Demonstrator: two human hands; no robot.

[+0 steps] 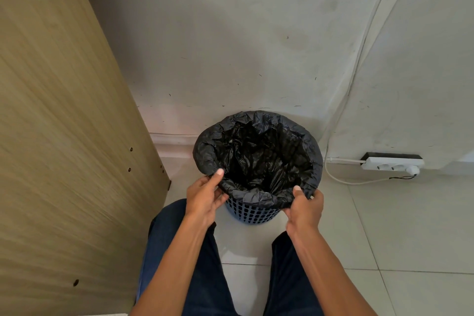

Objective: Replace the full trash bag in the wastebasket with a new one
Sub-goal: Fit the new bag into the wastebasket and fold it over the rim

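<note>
A small blue lattice wastebasket (pixel 252 213) stands on the tiled floor against the wall. A black trash bag (pixel 259 151) lines it, its edge folded out over the rim all the way round; its inside looks dark and crumpled. My left hand (pixel 205 197) pinches the bag's folded edge at the near left of the rim, thumb on top. My right hand (pixel 305 206) grips the folded edge at the near right in the same way.
A tall wooden cabinet panel (pixel 64 136) rises close on the left. A white power strip (pixel 392 163) lies on the floor by the wall at the right, its white cable (pixel 338 177) looping near the basket. My legs in dark jeans (pixel 202 277) stand just before the basket.
</note>
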